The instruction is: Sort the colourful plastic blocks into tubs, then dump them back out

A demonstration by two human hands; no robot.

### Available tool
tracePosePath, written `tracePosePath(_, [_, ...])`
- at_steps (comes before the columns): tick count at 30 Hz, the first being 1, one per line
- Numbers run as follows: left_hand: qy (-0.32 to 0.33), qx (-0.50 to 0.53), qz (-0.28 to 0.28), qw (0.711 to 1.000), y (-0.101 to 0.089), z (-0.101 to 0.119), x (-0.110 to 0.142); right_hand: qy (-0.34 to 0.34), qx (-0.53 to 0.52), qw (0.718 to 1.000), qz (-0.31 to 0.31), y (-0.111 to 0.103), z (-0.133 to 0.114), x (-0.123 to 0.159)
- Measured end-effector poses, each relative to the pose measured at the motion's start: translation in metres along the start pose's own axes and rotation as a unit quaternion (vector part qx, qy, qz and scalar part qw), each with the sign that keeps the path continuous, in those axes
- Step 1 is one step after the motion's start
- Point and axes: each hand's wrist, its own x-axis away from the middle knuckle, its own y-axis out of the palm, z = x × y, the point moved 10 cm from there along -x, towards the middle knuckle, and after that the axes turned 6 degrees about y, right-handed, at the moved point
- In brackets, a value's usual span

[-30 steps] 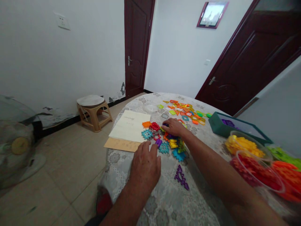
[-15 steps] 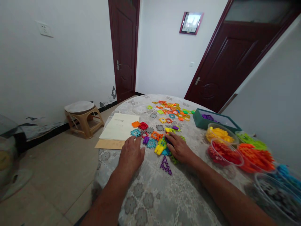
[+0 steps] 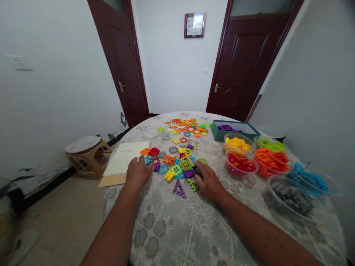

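A near cluster of colourful plastic interlocking pieces (image 3: 173,164) lies on the round table (image 3: 183,225) between my two hands. My left hand (image 3: 137,173) rests flat on the cloth at the cluster's left edge, fingers stretched towards a blue-green piece. At the right edge of the cluster lies my right hand (image 3: 208,180), palm down, its fingertips touching purple and green pieces. A purple triangular piece (image 3: 179,189) sits alone just in front of the cluster. Neither hand lifts anything.
A second scatter of pieces (image 3: 185,128) lies farther back. A green box (image 3: 234,130) and clear bowls of yellow (image 3: 238,143), red (image 3: 240,162), orange (image 3: 270,159), blue (image 3: 310,179) and grey pieces (image 3: 291,197) stand right. A paper pad (image 3: 124,159) overhangs the left edge; a stool (image 3: 83,153) stands on the floor.
The view has swung right, bringing more bowls into sight. My right hand has drawn back from the far side of the cluster to its near right edge. My left hand stays at the left edge.
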Motion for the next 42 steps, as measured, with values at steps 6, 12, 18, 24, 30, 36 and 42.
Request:
tracePosePath(6, [0.018,-0.04,-0.008,0.999,0.008,0.029,-0.011,0.046,-0.066,0.996,0.045,-0.009,0.009,-0.007])
tracePosePath(12, [0.137,0.016,0.007,0.99,0.018,0.092,0.008,0.053,-0.083,0.994,0.044,-0.012,0.009,-0.009])
tracePosePath(18, [0.202,0.072,0.029,0.976,0.025,0.143,0.035,0.051,-0.091,0.993,0.05,-0.014,0.007,-0.011])
tracePosePath(24, [0.199,0.105,0.066,0.972,0.023,0.157,0.052,0.043,-0.098,0.993,0.059,-0.014,0.01,-0.01])
tracePosePath(30, [0.189,0.129,0.106,0.968,0.019,0.155,0.061,0.021,-0.114,0.991,0.067,-0.01,0.013,-0.008])
tracePosePath(36, [0.191,0.179,0.145,0.954,0.019,0.147,0.06,0.007,-0.108,0.993,0.055,-0.009,0.011,-0.005])
tracePosePath(42, [0.182,0.181,0.143,0.956,0.027,0.141,0.053,-0.055,-0.088,0.995,0.007,-0.002,-0.003,0.002])
